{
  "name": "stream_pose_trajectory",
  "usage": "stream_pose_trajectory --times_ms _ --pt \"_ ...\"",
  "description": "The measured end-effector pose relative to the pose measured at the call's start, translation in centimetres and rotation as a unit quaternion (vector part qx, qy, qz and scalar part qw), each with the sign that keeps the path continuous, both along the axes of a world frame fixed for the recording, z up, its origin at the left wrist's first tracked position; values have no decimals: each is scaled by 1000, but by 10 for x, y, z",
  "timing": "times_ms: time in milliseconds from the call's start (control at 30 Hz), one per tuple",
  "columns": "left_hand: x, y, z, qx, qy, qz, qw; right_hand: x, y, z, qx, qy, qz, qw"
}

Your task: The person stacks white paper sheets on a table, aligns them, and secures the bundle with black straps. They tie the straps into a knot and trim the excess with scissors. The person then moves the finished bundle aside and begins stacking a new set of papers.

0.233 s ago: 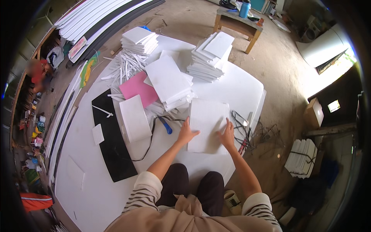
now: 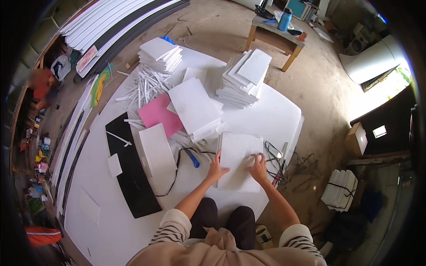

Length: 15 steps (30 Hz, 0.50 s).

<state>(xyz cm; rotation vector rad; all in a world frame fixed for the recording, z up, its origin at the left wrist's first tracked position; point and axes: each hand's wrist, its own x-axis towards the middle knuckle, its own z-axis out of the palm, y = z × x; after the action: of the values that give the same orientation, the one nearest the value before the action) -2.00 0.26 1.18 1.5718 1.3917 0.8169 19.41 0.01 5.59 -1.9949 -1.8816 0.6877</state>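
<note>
Both down flat on the white sheet (image 2: 237, 155): left hand (image 2: 216, 170) pressing its left edge, right hand (image 2: 258, 166) near the lower right, apart, fingers spread, gripping nothing.

**Boxes, bundles and a label around the work floor**

A brown cardboard box (image 2: 358, 138) stood at the right, beside the dark wall, with a pale rectangular label on its side. Below it, a bundle of white sheets (image 2: 339, 189) tied with dark straps lay on the floor, well apart from the big white board. At the upper left, a long pink-and-white printed label (image 2: 87, 58) lay near the stacked long panels. Along the left edge, small colourful packets and containers (image 2: 41, 155) sat in a row, too small to tell apart. No screen showed anywhere.
</note>
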Motion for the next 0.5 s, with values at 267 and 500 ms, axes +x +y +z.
stream_pose_trajectory --times_ms 267,500 --pt "1 -6 26 -106 -11 56 993 55 11 7 -84 -78 48 992" --pt "-33 89 47 -119 10 109 987 78 111 30 -190 70 61 977"
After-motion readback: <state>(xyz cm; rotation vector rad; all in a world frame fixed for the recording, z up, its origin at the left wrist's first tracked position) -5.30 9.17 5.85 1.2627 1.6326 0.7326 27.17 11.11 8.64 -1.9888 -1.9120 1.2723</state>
